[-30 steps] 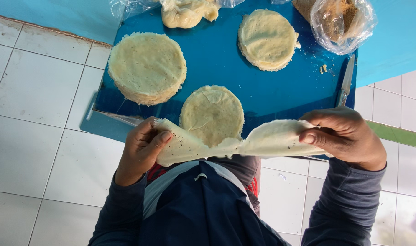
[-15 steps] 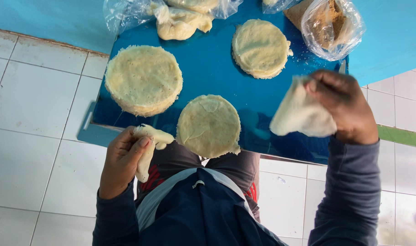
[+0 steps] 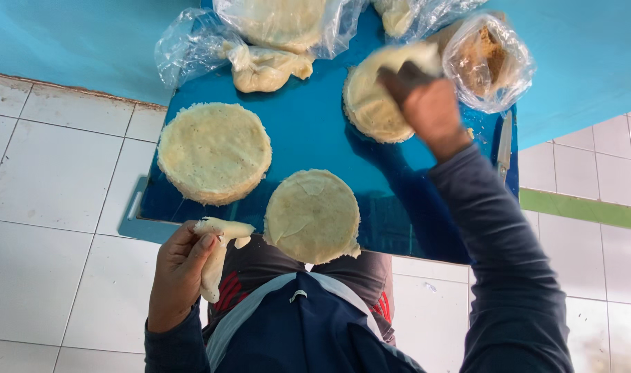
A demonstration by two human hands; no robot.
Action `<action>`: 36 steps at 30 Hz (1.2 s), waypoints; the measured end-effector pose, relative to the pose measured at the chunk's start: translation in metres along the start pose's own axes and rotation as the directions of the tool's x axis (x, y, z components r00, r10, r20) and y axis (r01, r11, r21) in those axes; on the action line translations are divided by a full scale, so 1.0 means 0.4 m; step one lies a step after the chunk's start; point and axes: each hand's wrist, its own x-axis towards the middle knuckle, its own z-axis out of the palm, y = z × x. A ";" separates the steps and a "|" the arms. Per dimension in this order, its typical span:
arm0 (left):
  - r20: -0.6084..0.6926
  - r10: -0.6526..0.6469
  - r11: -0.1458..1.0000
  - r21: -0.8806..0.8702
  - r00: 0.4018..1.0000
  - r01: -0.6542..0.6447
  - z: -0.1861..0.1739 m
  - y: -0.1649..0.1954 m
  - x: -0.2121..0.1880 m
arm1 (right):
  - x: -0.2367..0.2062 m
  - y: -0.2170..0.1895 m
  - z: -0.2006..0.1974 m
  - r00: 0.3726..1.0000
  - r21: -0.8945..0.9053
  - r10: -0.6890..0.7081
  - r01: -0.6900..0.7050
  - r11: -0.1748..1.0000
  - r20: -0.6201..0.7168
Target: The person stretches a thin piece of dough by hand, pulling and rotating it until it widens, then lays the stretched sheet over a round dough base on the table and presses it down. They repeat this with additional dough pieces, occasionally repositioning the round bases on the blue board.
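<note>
On the blue tray, head view: three round stacks of pale flatbreads. Far right stack has the right hand over it, fingers closed on a torn flatbread piece, blurred, pressed at the stack's far edge. Piece looks thin, floppy, cream-coloured.

Near left, off the tray's near edge: left hand grips a second torn piece, thumb and fingers clamped on it. That piece is folded, hangs limp, pale with small dark flecks.

Left stack is the thickest, rough edge, speckled top. Near-centre stack overhangs the tray's near edge, just right of the left hand, not touching it.

Far side: clear plastic bags with more dough pieces, plus a bag of brown crumbly stuff just right of the right hand. Knife lies along the tray's right edge. White tiled floor below.
</note>
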 end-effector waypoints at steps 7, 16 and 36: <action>-0.045 -0.046 0.998 -0.037 0.998 0.044 -0.006 -0.006 0.012 | -0.029 -0.110 -0.018 0.998 0.109 0.045 -0.049 0.993 0.040; 0.007 -0.012 0.999 0.047 1.000 0.012 0.019 -0.012 0.027 | -0.013 -0.142 -0.017 0.994 0.149 0.107 -0.109 0.983 0.022; 0.851 0.344 0.373 0.265 0.398 -0.889 0.442 0.459 0.254 | -0.035 -0.195 -0.195 0.936 0.810 -0.203 -0.352 -0.469 0.289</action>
